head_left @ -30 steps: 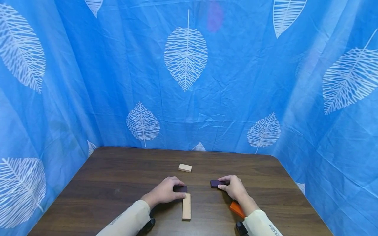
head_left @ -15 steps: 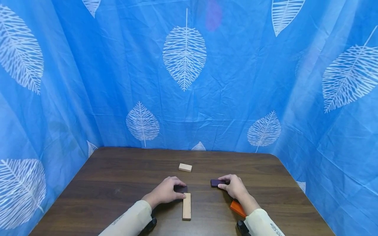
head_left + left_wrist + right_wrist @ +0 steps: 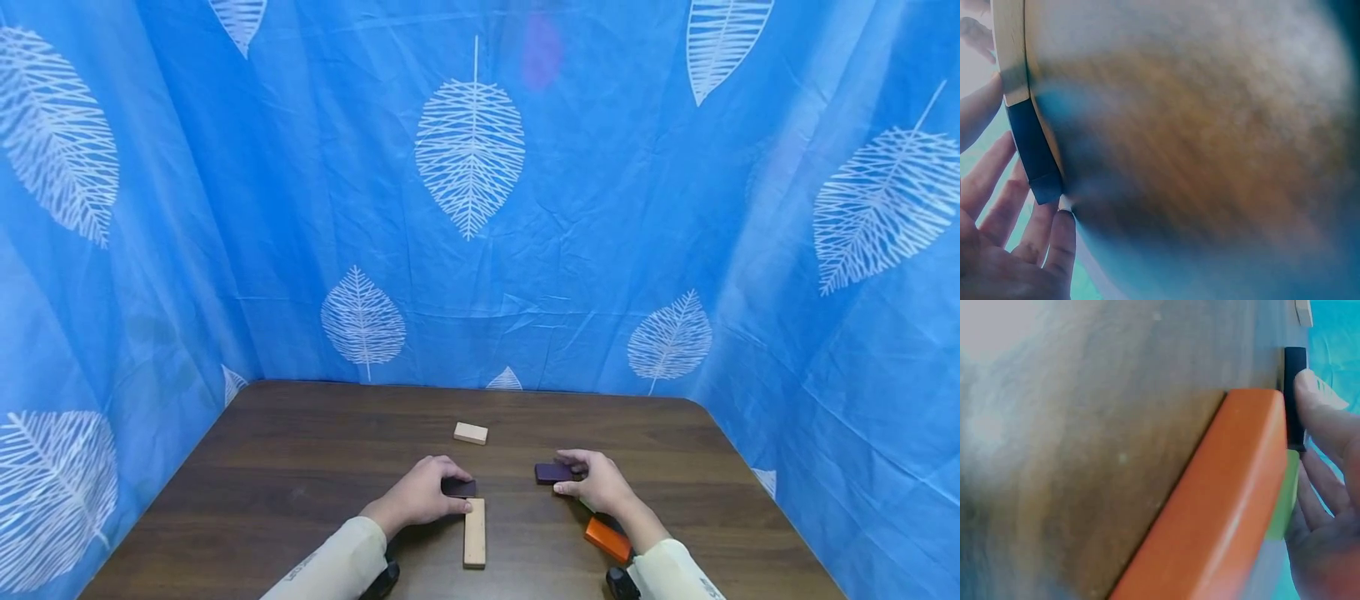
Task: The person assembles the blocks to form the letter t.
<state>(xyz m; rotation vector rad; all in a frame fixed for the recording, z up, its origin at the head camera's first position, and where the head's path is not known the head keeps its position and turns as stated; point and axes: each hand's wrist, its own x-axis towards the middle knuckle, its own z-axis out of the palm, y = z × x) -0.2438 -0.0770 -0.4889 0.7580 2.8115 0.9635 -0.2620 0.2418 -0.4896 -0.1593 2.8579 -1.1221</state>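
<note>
On the brown table, my left hand (image 3: 420, 498) curls about a dark rectangular block (image 3: 459, 488). Its fingers lie along the far side and its thumb is by the seam with a pale wooden block (image 3: 475, 534). The two blocks meet end to side, also in the left wrist view, where the dark block (image 3: 1035, 153) continues from the pale block (image 3: 1011, 47). My right hand (image 3: 603, 483) is around a dark purple block (image 3: 552, 473), thumb and fingers spread apart at its right end. In the right wrist view the thumb overlaps the dark block (image 3: 1295, 400).
An orange block (image 3: 608, 539) lies below my right wrist, with a green block (image 3: 1284, 500) partly hidden behind it in the right wrist view. Farther back on the table (image 3: 337, 417) lies a small pale block (image 3: 471, 433). A blue leaf-patterned curtain (image 3: 480, 292) surrounds the table.
My right thumb and fingers have spread wider around the purple block, and the thumb has drawn back from its near edge. The left hand and the blocks hold their places; the head view tilts slightly.
</note>
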